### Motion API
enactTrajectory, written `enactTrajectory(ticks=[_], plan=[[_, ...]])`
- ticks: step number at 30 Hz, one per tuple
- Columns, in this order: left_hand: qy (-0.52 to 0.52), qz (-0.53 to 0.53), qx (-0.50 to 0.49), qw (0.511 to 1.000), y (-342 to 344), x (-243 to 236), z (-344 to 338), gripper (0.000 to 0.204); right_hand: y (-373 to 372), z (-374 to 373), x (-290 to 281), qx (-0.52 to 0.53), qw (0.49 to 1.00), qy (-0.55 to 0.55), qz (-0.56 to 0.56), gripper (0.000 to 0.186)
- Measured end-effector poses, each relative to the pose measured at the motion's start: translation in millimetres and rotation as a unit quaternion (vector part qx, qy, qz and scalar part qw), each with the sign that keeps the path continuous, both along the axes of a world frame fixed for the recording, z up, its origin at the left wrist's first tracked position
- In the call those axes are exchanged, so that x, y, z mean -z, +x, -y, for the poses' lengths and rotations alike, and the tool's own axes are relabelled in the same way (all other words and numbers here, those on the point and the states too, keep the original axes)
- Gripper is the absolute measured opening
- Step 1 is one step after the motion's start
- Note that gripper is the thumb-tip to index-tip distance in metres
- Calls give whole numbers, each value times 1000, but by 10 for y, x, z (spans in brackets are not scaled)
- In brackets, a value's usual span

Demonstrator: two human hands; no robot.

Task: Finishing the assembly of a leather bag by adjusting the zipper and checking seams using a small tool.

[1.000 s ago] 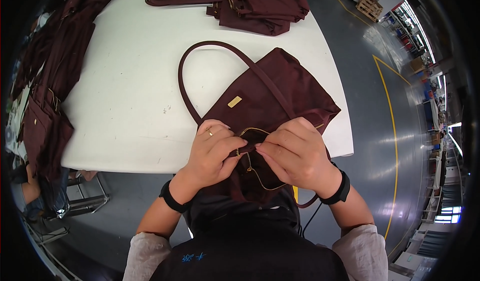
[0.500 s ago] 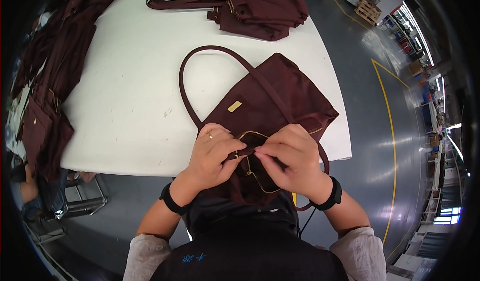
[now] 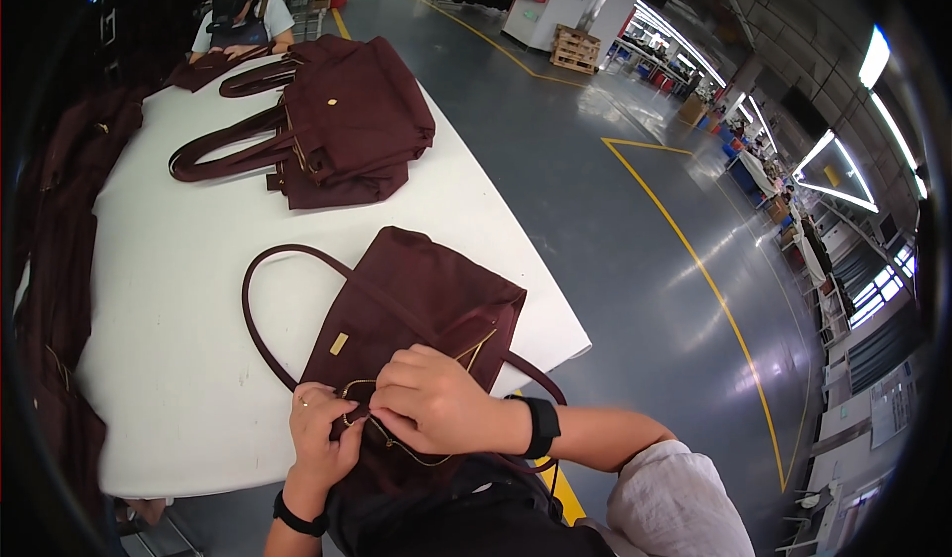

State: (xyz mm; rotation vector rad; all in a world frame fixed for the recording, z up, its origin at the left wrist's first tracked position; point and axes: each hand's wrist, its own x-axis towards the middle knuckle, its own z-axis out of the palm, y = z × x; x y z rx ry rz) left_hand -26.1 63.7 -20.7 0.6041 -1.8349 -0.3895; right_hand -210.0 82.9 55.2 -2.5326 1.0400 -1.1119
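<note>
Laid across the near edge of the white-topped table (image 3: 178, 359), close to its near right corner: a dark maroon tote bag (image 3: 436, 284) of soft, creased fabric, with a gold metal zip (image 3: 359, 385) curving round its mouth. Set with the mouth over the near edge and the base away on the tabletop, so stretching from the grip on a slant toward the table's right edge.

Held at the mouth in both bare hands. At the mouth's left end, by the near edge, the left hand (image 3: 322, 428), thumb and fingers closed on the zip-edged cloth. Just beside, knuckles up over the mouth and nearer the near right corner, the right hand (image 3: 421, 398), thumb and forefinger drawn together at the same cloth, almost tip to tip with the left. Cannot tell the exact fold between the right fingertips: too small and partly hidden.

Farther up the table, by its right edge, a pile of folded maroon bags (image 3: 367, 111).

Compared with half a second ago: view tipped up and swung, with the table's far end and a co-worker (image 3: 268, 21) in a dark cap now in sight; bag and hands lower and farther left; right forearm (image 3: 600, 436) flatter, more from the side. Pinch much the same, at the same part of the mouth.
</note>
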Motion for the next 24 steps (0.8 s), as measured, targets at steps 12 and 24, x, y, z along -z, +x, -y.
enactTrajectory(ticks=[12,24], plan=[[-63,74,-52,994,12,7,-50,35,151,-242,-27,130,981,126,75,9],[-203,165,-114,958,-36,-78,-116,17,141,-504,38,165,917,274,238,17]])
